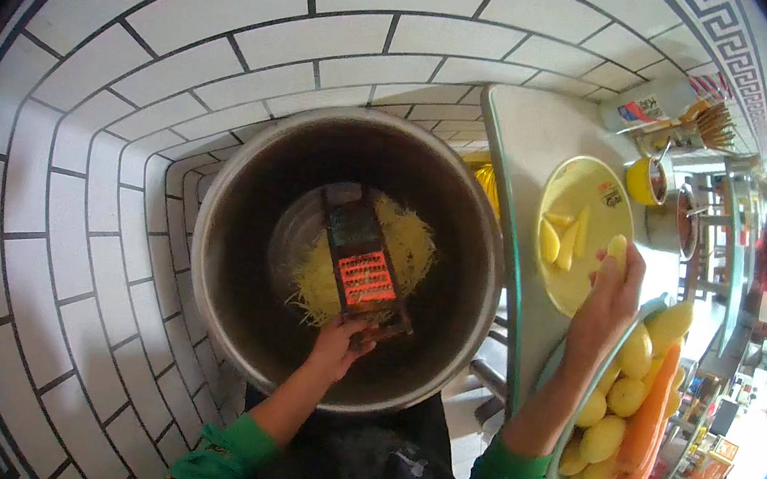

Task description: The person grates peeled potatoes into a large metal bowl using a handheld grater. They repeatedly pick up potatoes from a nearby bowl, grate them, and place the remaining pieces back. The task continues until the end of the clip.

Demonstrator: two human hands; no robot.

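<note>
My left hand (pixel 337 349) grips the near end of a flat grater (pixel 366 280) with an orange grating panel. The grater lies tilted inside a deep metal pot (pixel 241 337). Beneath it, pale yellow shreds (pixel 411 243), apparently potato, are heaped on the pot's bottom. Off to the right, my right hand (pixel 607 300) holds a small peeled potato piece (pixel 617 246) at its fingertips. That hand is over the right edge of a yellow bowl (pixel 583 164), in which several cut potato wedges (pixel 567 245) lie.
A basin (pixel 565 420) of peeled potatoes (pixel 602 438) and carrots (pixel 647 429) sits by my right forearm. Along the counter (pixel 523 131) stand a yellow cup (pixel 646 180), a metal container (pixel 665 225) and a large plastic bottle (pixel 643 106). A tiled wall (pixel 258 33) borders the pot.
</note>
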